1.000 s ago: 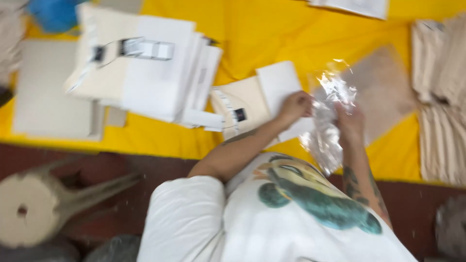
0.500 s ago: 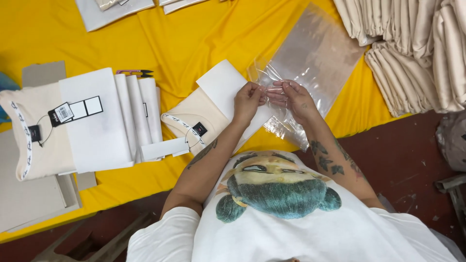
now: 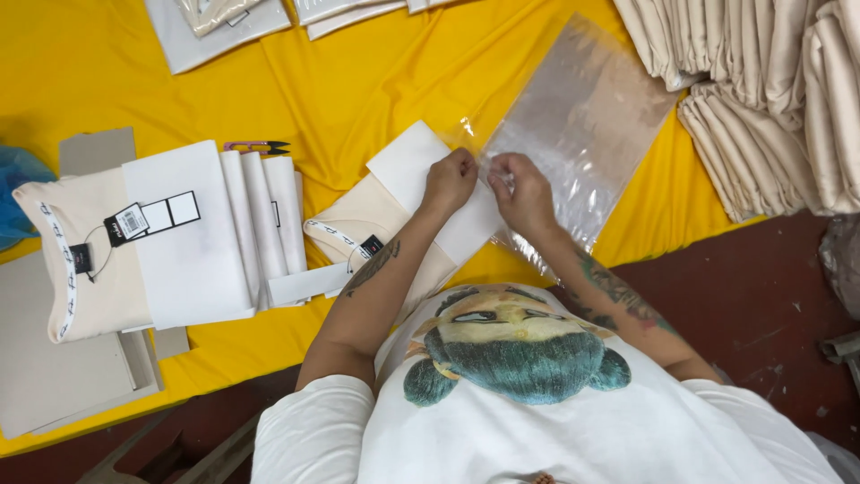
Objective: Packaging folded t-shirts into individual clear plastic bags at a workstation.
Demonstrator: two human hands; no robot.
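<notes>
A clear plastic bag (image 3: pixel 582 134) lies flat on the yellow cloth (image 3: pixel 358 81), its mouth toward me. My left hand (image 3: pixel 451 179) and my right hand (image 3: pixel 520 190) both pinch the bag's near edge, close together. Under my left hand lies a folded cream shirt (image 3: pixel 372 220) wrapped in a white paper sheet (image 3: pixel 408 166), its collar to the left.
A stack of folded cream shirts with hang tags and white paper (image 3: pixel 152 237) sits to the left on grey cardboard sheets (image 3: pixel 54 376). Small snips (image 3: pixel 257 146) lie above it. Piles of folded cream cloth (image 3: pixel 770 99) fill the right. Bagged items (image 3: pixel 233 22) lie at the top.
The view swung and steadied. The plastic bag, held crumpled in both hands a second ago, now lies flat on the cloth with both hands at its near edge.
</notes>
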